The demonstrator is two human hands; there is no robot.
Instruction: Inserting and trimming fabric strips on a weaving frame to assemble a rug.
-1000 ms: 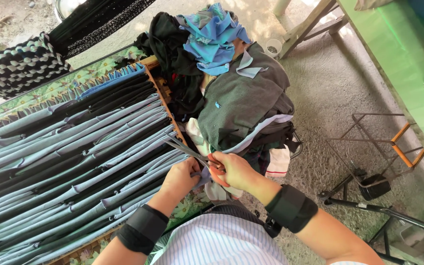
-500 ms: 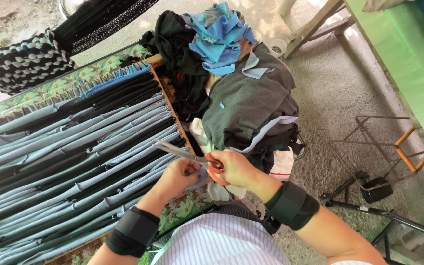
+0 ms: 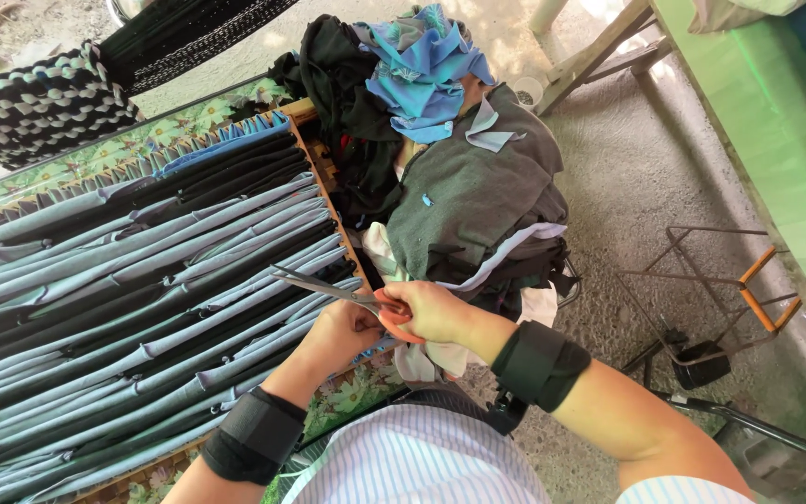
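My right hand grips orange-handled scissors, whose blades are parted and point left over the frame's right edge. My left hand sits just below the blades, fingers closed on the ends of fabric strips at that edge. Grey-blue and black fabric strips are stretched side by side across a wooden frame, filling the left half of the view. Both wrists carry black bands.
A heap of cloth scraps, grey, black and blue, lies right of the frame. A black-and-white woven mat rests at the top left. A metal wire stand with orange grips stands on the concrete floor; a green wall runs along the right.
The scissors have swung up and further left over the strips, blades now parted. My left hand has shifted slightly right beneath them. The view moved a little.
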